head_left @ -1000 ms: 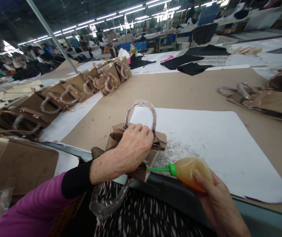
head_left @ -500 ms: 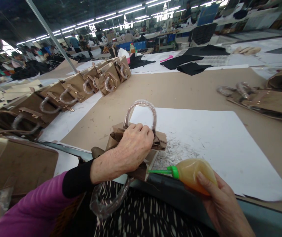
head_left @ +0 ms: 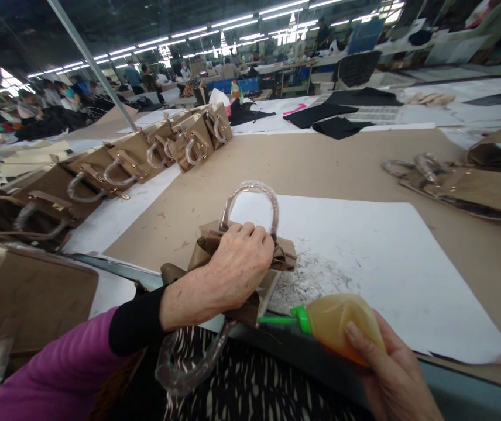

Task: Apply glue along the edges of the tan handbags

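My left hand [head_left: 237, 266] is closed over the top edge of a brown handbag [head_left: 288, 254] at the table's front edge. One plastic-wrapped handle [head_left: 254, 186] stands up beyond the hand; the other handle [head_left: 193, 374] hangs down over my patterned clothing. My right hand [head_left: 391, 362] grips a soft squeeze bottle [head_left: 345, 327] of amber liquid, tilted to the left. Its green nozzle [head_left: 279, 320] points at the near edge of the bag, with the tip at or very close to the brown material. My left palm hides part of the bag's opening.
A stained white sheet [head_left: 391, 251] lies on the brown-covered table [head_left: 321, 158]. Several brown bags [head_left: 131, 155] stand in a row at the left, and more bags [head_left: 474, 187] lie at the right. Black cut pieces [head_left: 321, 114] lie farther back. People work in the background.
The bottle has shifted slightly down and left, its nozzle tip moving lower along the bag's near edge. My left hand keeps its hold on the bag. The view has shifted slightly.
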`<state>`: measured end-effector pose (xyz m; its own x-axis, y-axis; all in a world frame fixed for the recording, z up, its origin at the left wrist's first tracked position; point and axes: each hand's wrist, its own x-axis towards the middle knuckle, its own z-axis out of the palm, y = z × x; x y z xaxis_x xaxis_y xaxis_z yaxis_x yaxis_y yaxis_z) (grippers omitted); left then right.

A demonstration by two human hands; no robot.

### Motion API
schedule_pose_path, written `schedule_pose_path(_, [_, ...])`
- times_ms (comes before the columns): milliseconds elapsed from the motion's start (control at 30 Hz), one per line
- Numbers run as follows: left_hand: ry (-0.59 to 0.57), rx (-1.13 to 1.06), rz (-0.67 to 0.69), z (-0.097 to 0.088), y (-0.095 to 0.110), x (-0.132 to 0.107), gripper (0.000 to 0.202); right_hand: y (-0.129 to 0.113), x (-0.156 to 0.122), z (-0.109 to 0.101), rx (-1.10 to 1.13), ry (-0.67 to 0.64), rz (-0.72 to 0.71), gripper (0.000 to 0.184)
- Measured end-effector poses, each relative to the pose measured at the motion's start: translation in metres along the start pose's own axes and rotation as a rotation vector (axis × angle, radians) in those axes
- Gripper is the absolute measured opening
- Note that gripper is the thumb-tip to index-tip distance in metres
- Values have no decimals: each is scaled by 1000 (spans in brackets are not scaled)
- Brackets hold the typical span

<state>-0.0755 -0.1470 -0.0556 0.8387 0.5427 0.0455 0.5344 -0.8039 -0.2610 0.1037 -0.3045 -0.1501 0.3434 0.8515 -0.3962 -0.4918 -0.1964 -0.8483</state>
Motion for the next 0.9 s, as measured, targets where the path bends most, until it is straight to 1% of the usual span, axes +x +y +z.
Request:
schedule_pose_path(100, [19,-10,8,0,1,-1,28,1,4,0,-95,10,-79,43])
schedule_pose_path(200, [30,-15,10,0,1,-2,29,2,14,-3,-247,12,-159,41])
schedule_pose_path(300, [38,-16,0,0,2,-2,29,-3,23,-4,-371,43,-207,45])
schedule_pose_path(433, [55,-18,0,2,2,-1,27,-11,31,-3,-397,55,-197,55])
schedule_pose_path(567, [60,-23,-3,2,1,0,27,-11,43,-6,-467,64,-265,53])
schedule_pose_path(700, [60,-34,7,2,-2,1,26,-8,54,-11,-506,104,-295,53])
schedule_pose_path(800, [69,-38,9,2,-2,2,24,-7,55,-11,-534,134,-307,53])
schedule_pose_path(900, [70,-37,0,3,-2,2,23,-8,49,-11,-612,142,-341,50])
